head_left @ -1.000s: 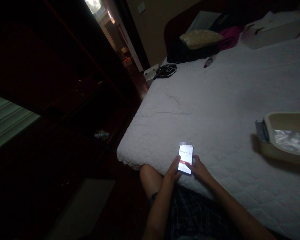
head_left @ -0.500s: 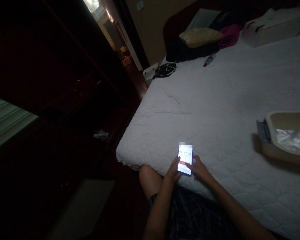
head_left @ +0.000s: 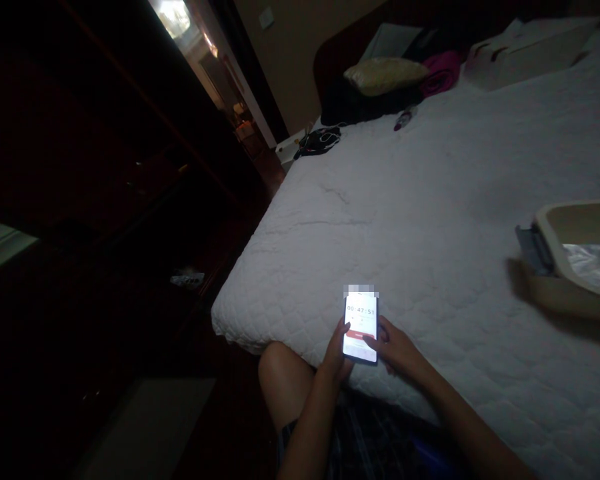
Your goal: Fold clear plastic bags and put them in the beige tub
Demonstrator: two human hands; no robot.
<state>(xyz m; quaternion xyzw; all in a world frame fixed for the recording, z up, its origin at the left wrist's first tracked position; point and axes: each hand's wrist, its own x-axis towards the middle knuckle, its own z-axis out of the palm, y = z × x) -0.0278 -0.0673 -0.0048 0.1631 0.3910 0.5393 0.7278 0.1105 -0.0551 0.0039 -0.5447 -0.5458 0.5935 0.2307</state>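
Observation:
A lit smartphone (head_left: 361, 327) is held upright between both hands above the bed's near edge. Its white screen reads 00:47:51, with a red bar lower down. My left hand (head_left: 336, 353) is closed round the phone's left side, its thumb on the edge of the screen. From the right, my right hand (head_left: 393, 345) grips the other side, and its thumb lies over the screen at the red bar. The fingers behind the phone are mostly hidden.
A white quilted bedspread (head_left: 420, 193) covers the bed. At right stands a cream plastic bin (head_left: 555, 293) with a grey latch and shiny silvery contents. Near the headboard are a pale pillow (head_left: 385, 75), a magenta roll (head_left: 440, 72) and a white box (head_left: 525, 60). Dark furniture fills the left.
The view has shifted slightly, so the phone and both hands appear a little lower and further left. The grip and the time on the screen look the same.

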